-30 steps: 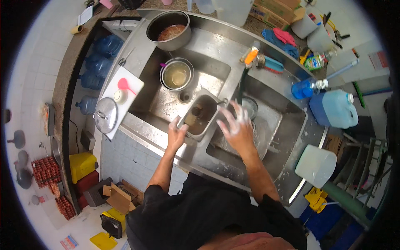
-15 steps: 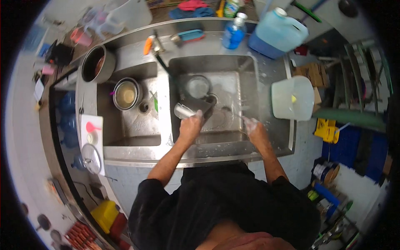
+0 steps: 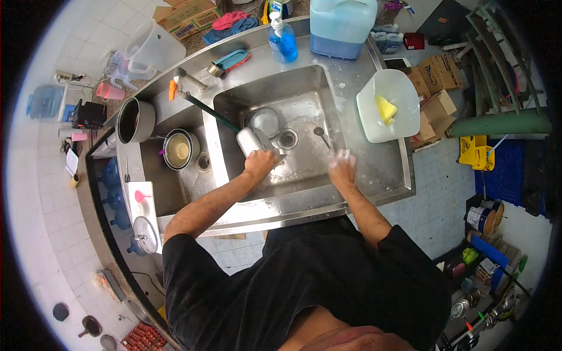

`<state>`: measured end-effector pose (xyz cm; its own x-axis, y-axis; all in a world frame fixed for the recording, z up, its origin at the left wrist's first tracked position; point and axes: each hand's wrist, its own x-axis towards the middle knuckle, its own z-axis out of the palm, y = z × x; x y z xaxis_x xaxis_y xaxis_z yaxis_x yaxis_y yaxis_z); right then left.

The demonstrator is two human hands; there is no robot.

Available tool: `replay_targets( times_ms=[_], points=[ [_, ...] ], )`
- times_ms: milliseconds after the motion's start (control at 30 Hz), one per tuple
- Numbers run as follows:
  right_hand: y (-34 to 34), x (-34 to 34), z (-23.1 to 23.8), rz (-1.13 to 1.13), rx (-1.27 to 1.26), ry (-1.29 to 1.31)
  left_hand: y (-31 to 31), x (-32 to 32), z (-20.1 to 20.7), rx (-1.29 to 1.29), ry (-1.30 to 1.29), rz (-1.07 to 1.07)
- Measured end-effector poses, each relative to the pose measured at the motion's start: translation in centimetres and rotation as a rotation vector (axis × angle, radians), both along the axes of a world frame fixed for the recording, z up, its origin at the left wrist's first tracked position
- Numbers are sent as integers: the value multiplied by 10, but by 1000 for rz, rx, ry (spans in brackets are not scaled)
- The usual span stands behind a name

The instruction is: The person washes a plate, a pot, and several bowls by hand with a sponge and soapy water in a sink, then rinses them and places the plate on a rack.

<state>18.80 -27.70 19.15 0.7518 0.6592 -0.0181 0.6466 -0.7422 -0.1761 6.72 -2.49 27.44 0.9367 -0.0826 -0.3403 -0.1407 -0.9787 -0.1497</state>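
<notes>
My left hand (image 3: 261, 163) is closed on a shiny metal container (image 3: 250, 140), tilted over the left part of the large sink basin (image 3: 304, 175). The container's far end is at the lower end of a green hose (image 3: 212, 113). A long-handled spoon (image 3: 319, 133) points away from my right hand (image 3: 342, 167), whose soapy fingers are closed on its handle over the basin's right side. Beyond the container, a round metal lid or dish (image 3: 265, 122) lies on the basin floor beside the drain (image 3: 287, 138).
On the right counter stands a whitish tub (image 3: 374, 88) with a yellow sponge (image 3: 385, 109). A blue soap bottle (image 3: 284, 44) and a large jug (image 3: 342, 29) stand behind. Left, the smaller basin holds a pot (image 3: 181, 149); a deep pot (image 3: 136, 120) sits on the rim.
The view has turned and shifted. My left hand has brought the metal container up to the hose's end. The spoon in my right hand now shows clearly above the basin.
</notes>
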Motion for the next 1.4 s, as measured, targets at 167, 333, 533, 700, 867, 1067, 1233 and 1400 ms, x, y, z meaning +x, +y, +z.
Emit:
replay_targets(
  times_ms=[167,333,533,700,867,1067,1233,1400],
  points=[
    [30,-16,4,-11,106,72,-11,3,20,26,156,10],
    [72,-18,39,216,587,578,-16,6,56,107,-76,-149],
    [120,2,22,166,1004,394,-9,22,77,65,-272,-193],
    [108,19,37,-159,570,824,15,13,47,-744,-935,809],
    [104,10,41,-487,899,1528,-17,6,-54,-2357,192,1685],
    [81,9,100,-91,330,1158,-52,24,-62,-2970,-674,1140],
    [1,133,172,-241,650,129,9,-15,-86,-2502,-927,1366],
    [-22,270,67,109,-340,334,16,-7,-60,-2456,-950,1313]
  ],
)
